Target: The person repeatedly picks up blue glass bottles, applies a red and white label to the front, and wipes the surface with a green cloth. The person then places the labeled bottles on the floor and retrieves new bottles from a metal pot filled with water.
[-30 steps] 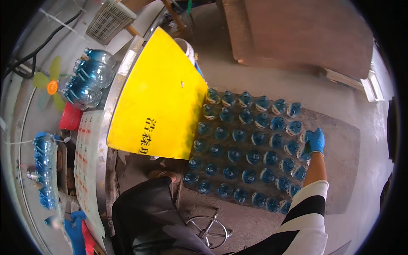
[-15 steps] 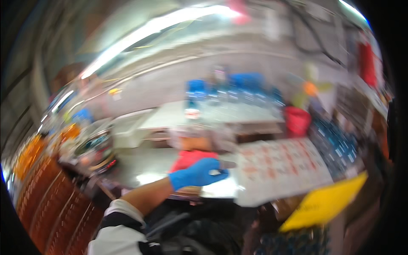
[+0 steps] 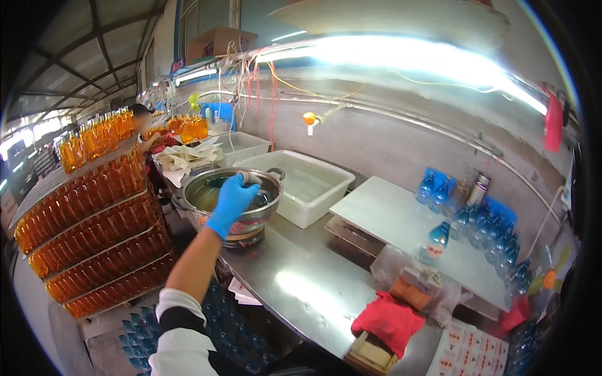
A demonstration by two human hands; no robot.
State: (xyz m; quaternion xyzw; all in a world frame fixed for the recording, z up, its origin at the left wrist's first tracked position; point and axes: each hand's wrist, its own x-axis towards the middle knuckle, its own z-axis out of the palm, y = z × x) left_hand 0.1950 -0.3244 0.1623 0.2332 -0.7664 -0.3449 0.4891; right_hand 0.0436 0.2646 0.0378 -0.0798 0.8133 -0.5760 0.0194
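My left hand (image 3: pixel 229 199), in a blue glove, reaches over a wide steel pot (image 3: pixel 256 217) at left of centre. Its fingers are curled in above the pot's liquid, with a small greyish thing or fingertip at their edge; what they hold, if anything, cannot be made out. Dark, shiny shapes show in the pot beside the hand. Under the pot is a round burner or hot plate (image 3: pixel 243 239) on the metal table (image 3: pixel 300 276). No part of my right hand shows.
White plastic tubs (image 3: pixel 305 213) stand beyond the pot. Stacked amber bottles (image 3: pixel 94 235) rise at left, with a person (image 3: pixel 145 135) behind. At right are a white board (image 3: pixel 395 210) with blue bottles (image 3: pixel 495 229), a red cloth (image 3: pixel 389 323) and a label sheet (image 3: pixel 467 354).
The view has swung left and become sharp. My left hand, blurred over the table near the red cloth before, is now over the pot.
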